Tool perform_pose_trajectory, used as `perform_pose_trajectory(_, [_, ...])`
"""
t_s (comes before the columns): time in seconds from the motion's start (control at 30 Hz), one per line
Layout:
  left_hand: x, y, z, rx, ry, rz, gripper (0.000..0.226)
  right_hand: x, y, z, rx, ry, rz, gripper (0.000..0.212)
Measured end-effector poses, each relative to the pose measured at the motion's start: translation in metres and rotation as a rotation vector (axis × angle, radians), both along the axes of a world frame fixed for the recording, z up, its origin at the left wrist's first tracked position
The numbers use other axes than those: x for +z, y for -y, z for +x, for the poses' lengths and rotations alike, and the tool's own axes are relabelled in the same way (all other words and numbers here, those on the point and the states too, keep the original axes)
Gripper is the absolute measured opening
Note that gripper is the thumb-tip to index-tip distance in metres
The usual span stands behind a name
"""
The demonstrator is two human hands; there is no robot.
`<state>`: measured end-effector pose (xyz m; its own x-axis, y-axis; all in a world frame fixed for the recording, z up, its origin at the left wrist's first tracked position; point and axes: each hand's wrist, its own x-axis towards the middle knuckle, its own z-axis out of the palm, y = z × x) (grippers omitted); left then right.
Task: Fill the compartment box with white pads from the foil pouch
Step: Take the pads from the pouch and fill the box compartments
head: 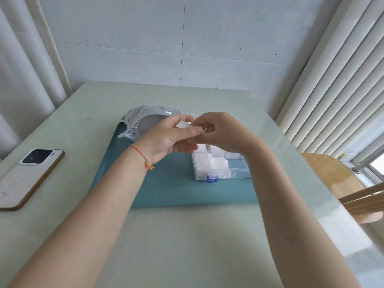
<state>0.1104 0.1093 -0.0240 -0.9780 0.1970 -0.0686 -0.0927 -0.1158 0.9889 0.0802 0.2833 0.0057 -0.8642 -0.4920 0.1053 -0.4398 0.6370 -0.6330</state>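
Hands meet above the far part of a teal mat [166, 190], just over the clear plastic compartment box [239, 172]. The left hand [166, 138] is raised palm-inward, its thumb laid across a small stack of white pads [184, 124] and its fingers curled behind them — it grips the stack. The right hand [220, 132] comes in from the other side with fingers bent; its thumb and forefinger pinch the edge of the topmost pad where it sticks out past the left thumb. A thin red and yellow string bracelet [145, 160] circles the left wrist.

The compartment box lies open on the mat, partly hidden under the right hand and wrist. Its near-left compartments already hold white pads, while the near-right compartment shows the teal of the mat through its clear floor. A blue latch [212, 178] sits on the box's near edge.

The foil pouch [137, 121] lies crumpled at the mat's far-left corner, behind the left hand, its torn mouth gaping toward the camera.

Well to the left of the mat, a smartphone [27, 175] rests face down on the pale green table [187, 246]. A wooden chair [336, 179] stands at the table's right side, beside a window with white blinds [336, 90] — a curtain [22, 80] hangs at far left.
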Motion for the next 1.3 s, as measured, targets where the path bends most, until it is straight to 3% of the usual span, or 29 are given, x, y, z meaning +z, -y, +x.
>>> perform_pose_trajectory(0.27, [0.002,-0.001,-0.002,0.059,-0.012,0.081,0.020,0.002,-0.002,0.001,0.033,0.083,-0.171,0.030])
perform_pose_trajectory(0.5, [0.011,-0.009,0.000,0.108,0.110,0.461,0.019,-0.009,0.017,0.002,-0.042,-0.105,-0.244,0.027])
perform_pose_trajectory(0.63, [0.014,-0.013,0.001,0.087,0.166,0.559,0.024,-0.009,0.020,0.003,-0.102,-0.165,-0.306,0.028])
perform_pose_trajectory(0.87, [0.020,-0.023,0.007,0.094,0.227,0.504,0.028,-0.013,0.020,0.001,-0.151,-0.225,-0.264,0.034])
perform_pose_trajectory(1.03, [0.020,-0.029,0.010,0.079,0.222,0.492,0.065,-0.016,0.024,0.003,-0.200,-0.267,-0.188,0.037])
perform_pose_trajectory(1.2, [0.019,-0.035,0.012,0.111,0.230,0.513,0.048,-0.016,0.026,0.005,-0.312,-0.346,-0.144,0.039])
perform_pose_trajectory(1.3, [0.018,-0.039,0.013,0.115,0.161,0.394,0.038,-0.014,0.026,0.006,-0.372,-0.354,-0.130,0.041])
